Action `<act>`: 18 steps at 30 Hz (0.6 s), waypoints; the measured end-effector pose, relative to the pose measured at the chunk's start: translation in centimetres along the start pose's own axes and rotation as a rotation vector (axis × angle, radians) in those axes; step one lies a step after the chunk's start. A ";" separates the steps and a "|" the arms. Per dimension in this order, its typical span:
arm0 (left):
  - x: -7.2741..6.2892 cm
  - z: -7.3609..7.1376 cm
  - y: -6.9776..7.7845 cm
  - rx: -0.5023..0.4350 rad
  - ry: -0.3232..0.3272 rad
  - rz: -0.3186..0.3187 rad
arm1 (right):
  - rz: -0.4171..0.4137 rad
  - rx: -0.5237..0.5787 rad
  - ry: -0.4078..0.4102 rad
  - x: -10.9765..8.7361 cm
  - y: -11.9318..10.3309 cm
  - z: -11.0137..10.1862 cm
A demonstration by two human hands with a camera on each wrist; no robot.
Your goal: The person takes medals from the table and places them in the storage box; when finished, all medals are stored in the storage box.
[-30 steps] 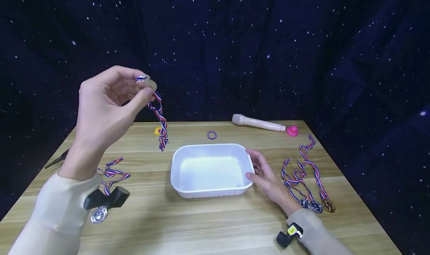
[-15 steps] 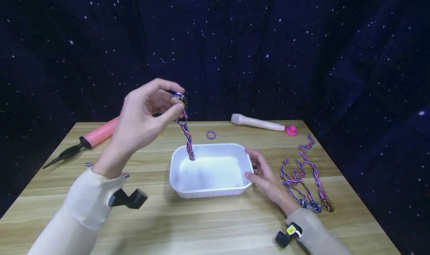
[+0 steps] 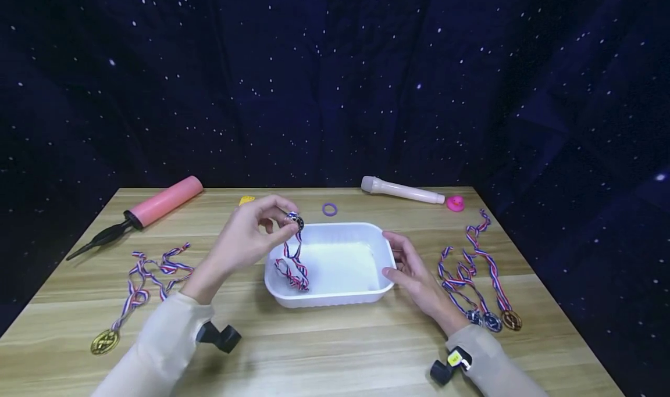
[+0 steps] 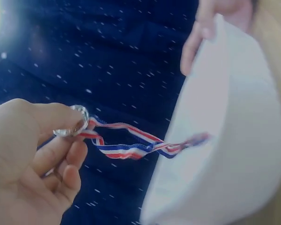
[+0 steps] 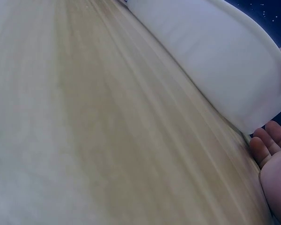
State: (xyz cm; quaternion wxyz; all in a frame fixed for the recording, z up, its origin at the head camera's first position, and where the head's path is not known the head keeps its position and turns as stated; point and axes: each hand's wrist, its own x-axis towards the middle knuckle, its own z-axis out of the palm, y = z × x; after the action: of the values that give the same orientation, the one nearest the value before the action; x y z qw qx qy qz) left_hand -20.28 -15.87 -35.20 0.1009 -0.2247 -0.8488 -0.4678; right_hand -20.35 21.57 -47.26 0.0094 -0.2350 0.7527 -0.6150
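My left hand [image 3: 245,235] pinches a small round medal [image 3: 295,220] between thumb and fingertips, over the left part of a white plastic tub [image 3: 331,300]. Silver shows on the medal's rim in the left wrist view. Its red, white and blue ribbon [image 3: 299,274] hangs down, the lower end bunched inside the tub. At the tub's right end, my right hand [image 3: 417,278] holds the rim, thumb on top and fingers round the outside. Part of that hand [image 5: 277,180] shows in the right wrist view, beside the tub's wall [image 5: 201,51].
A gold medal [image 3: 105,342] with tangled ribbons lies left, partly behind my left arm. Several ribboned medals [image 3: 492,321] lie right. Along the back are a pink pump [image 3: 166,201], a yellow piece [image 3: 246,200], a purple ring [image 3: 330,209], a white microphone [image 3: 403,190] and a pink duck [image 3: 455,203].
My left hand has moved right and down with the medal, from high over the table's left to low over the tub. The ribbon has come down into the tub. My right hand stays on the rim.
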 end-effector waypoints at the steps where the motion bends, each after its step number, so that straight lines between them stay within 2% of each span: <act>1: -0.1 0.3 -0.5 -0.013 -0.023 -0.008 | 0.004 0.002 0.000 0.0 0.0 0.0; 5: -0.6 1.3 -2.0 -0.079 -0.135 -0.039 | 0.025 0.006 0.000 0.0 -0.1 0.0; 9: -1.0 2.1 -3.0 -0.102 -0.213 -0.049 | 0.032 0.005 -0.001 -0.1 -0.2 0.1; 14: -1.2 2.9 -3.6 -0.036 -0.274 -0.046 | 0.022 0.008 -0.001 -0.1 -0.1 0.0; 18: -1.2 3.5 -3.7 0.037 -0.341 -0.013 | 0.011 0.012 0.001 -0.1 0.0 0.0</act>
State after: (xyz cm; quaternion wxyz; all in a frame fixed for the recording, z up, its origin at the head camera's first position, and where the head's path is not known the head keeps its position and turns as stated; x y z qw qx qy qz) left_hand -20.88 -14.98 -40.31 -0.0435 -0.2934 -0.8635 -0.4078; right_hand -20.30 21.61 -47.27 0.0141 -0.2305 0.7503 -0.6195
